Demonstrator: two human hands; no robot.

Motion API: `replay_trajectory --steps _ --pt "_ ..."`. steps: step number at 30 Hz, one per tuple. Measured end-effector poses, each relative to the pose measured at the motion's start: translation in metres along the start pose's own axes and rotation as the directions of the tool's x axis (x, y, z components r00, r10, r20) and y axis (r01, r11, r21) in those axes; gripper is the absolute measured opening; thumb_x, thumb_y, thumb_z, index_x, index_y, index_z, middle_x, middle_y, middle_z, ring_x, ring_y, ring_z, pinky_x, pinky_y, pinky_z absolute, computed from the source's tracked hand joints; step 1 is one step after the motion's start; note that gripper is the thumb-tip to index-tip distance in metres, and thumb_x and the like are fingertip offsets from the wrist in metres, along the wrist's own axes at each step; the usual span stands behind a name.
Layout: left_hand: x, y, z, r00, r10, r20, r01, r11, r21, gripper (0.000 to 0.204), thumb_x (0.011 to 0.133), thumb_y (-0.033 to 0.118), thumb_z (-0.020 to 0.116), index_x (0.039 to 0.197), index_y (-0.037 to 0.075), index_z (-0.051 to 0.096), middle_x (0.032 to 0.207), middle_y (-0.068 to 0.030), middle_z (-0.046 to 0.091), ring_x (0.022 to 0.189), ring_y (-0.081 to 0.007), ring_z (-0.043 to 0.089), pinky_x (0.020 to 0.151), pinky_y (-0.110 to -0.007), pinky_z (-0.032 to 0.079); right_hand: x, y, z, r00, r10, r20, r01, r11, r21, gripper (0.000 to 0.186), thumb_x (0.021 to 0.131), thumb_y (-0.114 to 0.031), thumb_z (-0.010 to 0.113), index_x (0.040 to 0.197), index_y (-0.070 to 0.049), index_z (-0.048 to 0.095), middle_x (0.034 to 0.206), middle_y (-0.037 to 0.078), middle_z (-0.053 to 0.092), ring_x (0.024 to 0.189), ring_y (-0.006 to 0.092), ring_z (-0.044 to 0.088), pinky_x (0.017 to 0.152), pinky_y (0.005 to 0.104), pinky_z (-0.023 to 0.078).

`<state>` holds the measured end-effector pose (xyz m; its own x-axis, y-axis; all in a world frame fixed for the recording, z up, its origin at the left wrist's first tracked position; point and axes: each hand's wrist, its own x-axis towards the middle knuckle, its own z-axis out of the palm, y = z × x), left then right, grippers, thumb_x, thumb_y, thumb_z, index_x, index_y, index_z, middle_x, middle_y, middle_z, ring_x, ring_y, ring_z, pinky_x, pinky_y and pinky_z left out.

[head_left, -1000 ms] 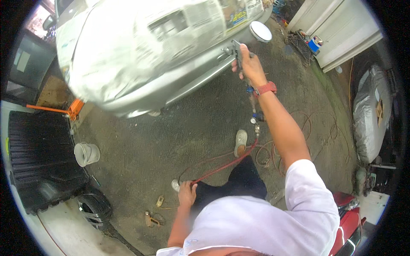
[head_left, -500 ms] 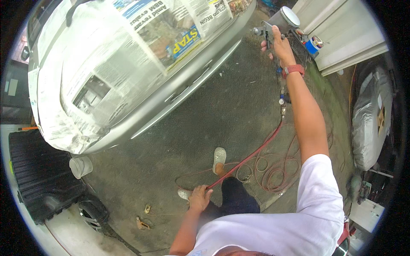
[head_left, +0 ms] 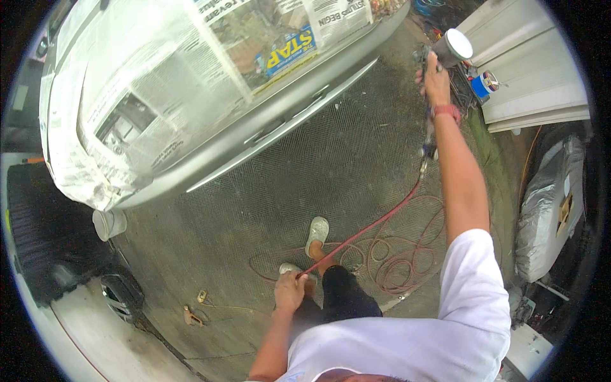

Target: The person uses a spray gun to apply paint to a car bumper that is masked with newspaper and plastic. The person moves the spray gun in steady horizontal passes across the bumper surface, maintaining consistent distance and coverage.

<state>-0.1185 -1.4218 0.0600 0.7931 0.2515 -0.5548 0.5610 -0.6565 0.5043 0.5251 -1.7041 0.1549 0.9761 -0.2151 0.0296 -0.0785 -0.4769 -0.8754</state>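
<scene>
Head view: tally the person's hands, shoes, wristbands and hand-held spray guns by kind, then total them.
Hands: 2
Shoes: 2
Red wristband: 1
Hand-held spray gun: 1
Total: 6

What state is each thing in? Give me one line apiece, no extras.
Spray gun, held; trigger too blurred to tell.
Cup, attached to the gun.
Right grip, closed around the gun.
Red hose, running from below the gun to the left grip.
Left grip, closed on the hose.
Silver car panel, bare of newspaper.
Newspaper, spread above that panel.
White bucket, standing on the floor.
Blue can, standing, something poking from its top.
</scene>
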Motion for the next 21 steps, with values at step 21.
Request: replay_trajectory --steps 21 --pt "-0.301 -0.329 0.166 0.585 -0.796 -0.157 0.688 0.590 -0.423 0.039 0.113 0.027 0.062 0.139 -0.002 0.065 0.134 -0.0261 0.069 0.123 -0.0437 0.067 0.107 -0.054 0.051 -0.559 -0.129 0.269 0.698 -0.417 0.582 0.228 0.900 0.373 0.050 0.116 -0.038 0.057 0.158 -0.011 0.063 0.094 0.015 0.077 0.085 0.0247 0.074 0.084 0.0379 0.060"
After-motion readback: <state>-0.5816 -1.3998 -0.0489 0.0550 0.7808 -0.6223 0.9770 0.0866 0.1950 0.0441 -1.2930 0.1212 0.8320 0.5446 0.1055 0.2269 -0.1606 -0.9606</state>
